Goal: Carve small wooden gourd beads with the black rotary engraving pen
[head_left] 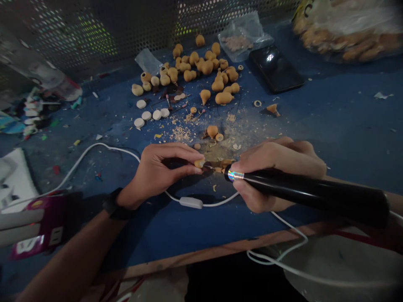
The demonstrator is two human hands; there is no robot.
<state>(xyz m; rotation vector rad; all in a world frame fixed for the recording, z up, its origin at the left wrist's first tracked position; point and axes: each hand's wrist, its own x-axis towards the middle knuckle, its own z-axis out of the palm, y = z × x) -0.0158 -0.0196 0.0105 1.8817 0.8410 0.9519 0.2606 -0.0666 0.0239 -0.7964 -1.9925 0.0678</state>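
Observation:
Between the fingertips and thumb of my left hand (166, 167) is a small tan gourd piece (199, 162), its pale cut side turned to the right. My right hand (277, 172) is wrapped round a thick black rotary tool (308, 191), held like a pen. The tool's thin metal bit (209, 166) points left and reaches the gourd piece; whether it touches cannot be made out. Just beyond my hands lie a small gourd (212, 131) and a cut ring-like bit (219, 137). Shavings (181, 133) are scattered on the blue table.
Several small gourds (206, 67) are heaped at the back. White discs (156, 114) lie left of the shavings. A black phone (277, 69), plastic bags (241, 37) and a clear bottle (59, 84) stand around. A white cable (91, 147) with an inline switch (190, 203) crosses the blue table (346, 138).

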